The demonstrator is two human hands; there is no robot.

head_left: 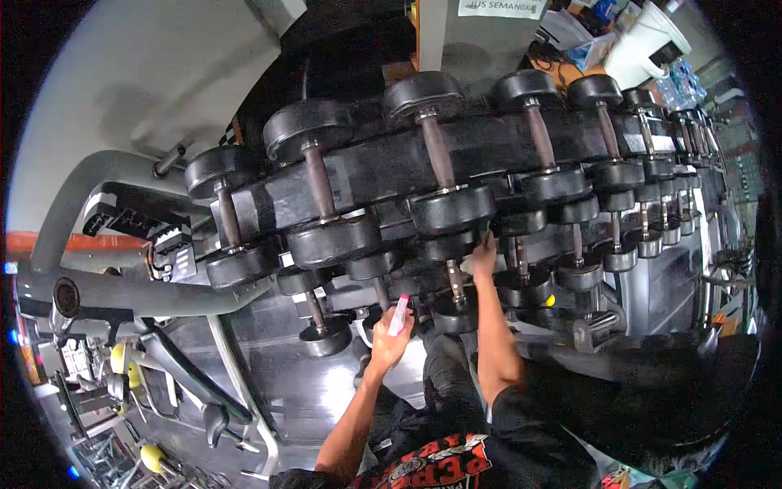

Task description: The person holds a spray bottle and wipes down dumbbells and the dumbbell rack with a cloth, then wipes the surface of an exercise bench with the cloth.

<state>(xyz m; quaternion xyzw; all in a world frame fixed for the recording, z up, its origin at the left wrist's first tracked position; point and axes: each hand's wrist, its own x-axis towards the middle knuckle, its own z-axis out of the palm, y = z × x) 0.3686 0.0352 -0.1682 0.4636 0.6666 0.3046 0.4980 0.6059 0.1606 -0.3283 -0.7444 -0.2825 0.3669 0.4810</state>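
In the head view my left hand (389, 344) is closed around a small pale tube-shaped container with a pink top (399, 316), held upright in front of the lower rack row. My right hand (483, 259) reaches to the rack, beside the round end of a large black dumbbell (453, 210). Its fingers look closed; a thin dark piece and a pale patch show near them, too small to name. Just below and left of that hand lies a smaller dumbbell (455, 281) with a metal handle.
Two tiers of black dumbbells (318, 183) run across the rack to the right. A grey machine frame (138, 297) stands at the left. Behind the rack are a white bucket (648, 45) and plastic bottles (683, 85). Yellow-ended equipment (124, 365) stands lower left.
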